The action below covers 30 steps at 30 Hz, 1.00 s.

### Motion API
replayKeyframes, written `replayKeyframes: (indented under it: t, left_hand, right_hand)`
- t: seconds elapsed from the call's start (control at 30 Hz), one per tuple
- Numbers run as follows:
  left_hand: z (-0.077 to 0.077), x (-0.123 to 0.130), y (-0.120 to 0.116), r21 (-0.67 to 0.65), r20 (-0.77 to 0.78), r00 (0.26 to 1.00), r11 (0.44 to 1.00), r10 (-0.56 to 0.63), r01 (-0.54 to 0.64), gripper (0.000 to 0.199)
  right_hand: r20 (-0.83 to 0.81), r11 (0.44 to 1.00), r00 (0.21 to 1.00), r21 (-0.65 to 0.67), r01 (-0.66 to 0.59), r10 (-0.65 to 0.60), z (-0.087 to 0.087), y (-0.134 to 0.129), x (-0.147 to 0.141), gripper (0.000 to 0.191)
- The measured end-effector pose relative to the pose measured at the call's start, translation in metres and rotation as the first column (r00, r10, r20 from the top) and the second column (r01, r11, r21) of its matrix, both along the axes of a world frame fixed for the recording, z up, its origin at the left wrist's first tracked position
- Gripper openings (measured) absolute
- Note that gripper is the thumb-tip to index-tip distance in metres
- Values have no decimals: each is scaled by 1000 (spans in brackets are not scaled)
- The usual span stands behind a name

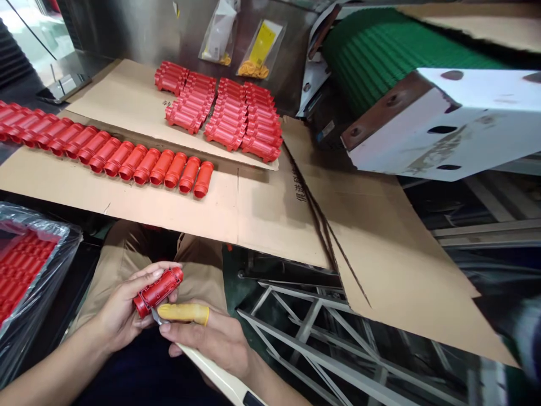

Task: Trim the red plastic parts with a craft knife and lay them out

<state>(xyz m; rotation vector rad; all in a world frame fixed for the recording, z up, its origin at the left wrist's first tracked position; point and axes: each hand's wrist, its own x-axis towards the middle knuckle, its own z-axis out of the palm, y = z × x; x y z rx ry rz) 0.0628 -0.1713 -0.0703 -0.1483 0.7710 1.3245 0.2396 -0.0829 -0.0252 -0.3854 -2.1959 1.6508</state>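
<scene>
Over my lap, my left hand (127, 304) is closed round a red ribbed plastic cylinder (158, 292), which lies tilted with its upper end to the right. My right hand (207, 335) grips a cream-handled knife (215, 376) and wears a yellow cover on the index finger. The knife's small metal blade touches or nearly touches the lower side of the cylinder. A long row of red cylinders (147, 164) lies on the cardboard (262, 208) in front of me. Behind it, more ribbed red parts (228, 115) stand in several columns.
A plastic-lined crate (70, 234) of red parts stands at the left. Two clear bags (256, 56) lie at the back. A green ribbed conveyor (372, 51) with a white metal frame is at the right, above a metal lattice (313, 332).
</scene>
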Motion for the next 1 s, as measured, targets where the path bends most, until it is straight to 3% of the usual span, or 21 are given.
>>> replayKeyframes:
  t: [0.13, 0.23, 0.37, 0.5, 0.8, 0.9, 1.0]
  left_hand:
    - [-4, 2, -2, -1, -39, 999, 1000, 0, 0, 43]
    - [-8, 3, -3, -6, -70, 997, 1000, 11, -11, 42]
    - [-8, 4, -3, -8, -94, 996, 1000, 5, -5, 42]
    - [-7, 3, -3, -23, -93, 996, 1000, 10, -13, 43]
    - [-6, 4, -2, -54, -57, 998, 998, 17, -20, 46]
    - [-5, 5, -1, -35, -32, 999, 999, 9, -11, 42]
    - [-5, 4, -1, 1, -1, 1000, 1000, -2, 2, 40]
  right_hand:
    - [-18, 977, 999, -213, 24, -29, -10, -5, -2, 27]
    - [-4, 964, 1000, -267, -6, 5, -17, -8, 1, 28]
    - [-34, 997, 999, -79, 7, -9, -18, -6, 2, 31]
    - [-84, 991, 996, 136, -16, 27, -12, 1, 0, 32]
    - [-42, 977, 992, 186, -108, 117, -5, 10, -5, 25]
    - [65, 984, 985, 70, -167, 162, 4, 9, -9, 22]
    - [180, 968, 970, -218, -122, 163, 15, 3, -7, 21]
